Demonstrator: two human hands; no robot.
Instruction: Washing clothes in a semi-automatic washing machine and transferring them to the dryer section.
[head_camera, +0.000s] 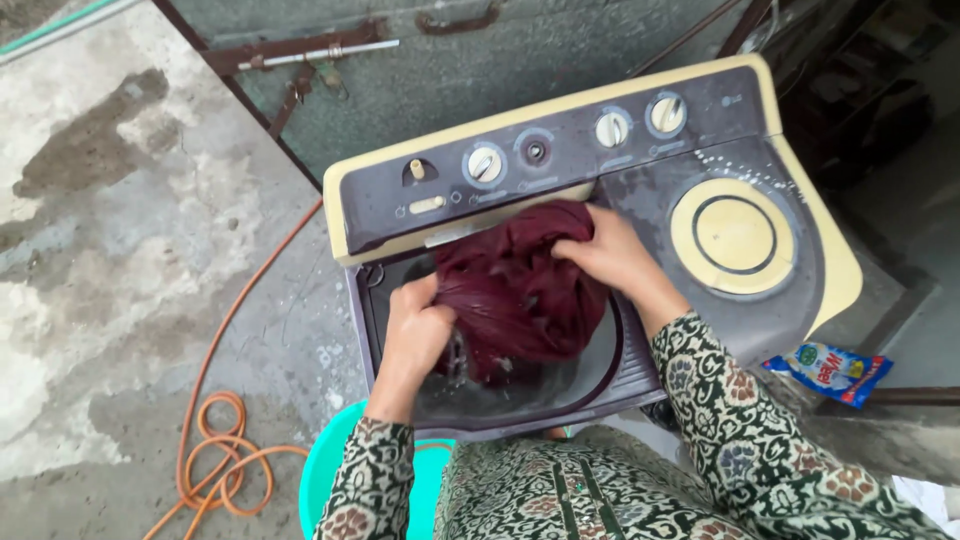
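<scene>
A twin-tub washing machine (640, 380), cream and dark purple, is seen from above on a wet concrete floor (120, 250). A bundle of wet maroon cloth (515, 290) is held over the open wash tub (480, 400), partly lifted out of it. The cloth is gripped by both hands, which are set apart on opposite sides of the bundle. The left hand (418, 335) is clenched on its lower left edge, nearest the person; the right hand (610, 255) is closed over its upper right, close to the control panel (560, 150). The bundle's long axis runs diagonally between the two hands. The round spinner lid (733, 237) lies to the right, shut. A coiled orange hose (215, 470) and a detergent packet (830, 370) lie on either side, and a turquoise tub (325, 480) is seen below the left sleeve.
</scene>
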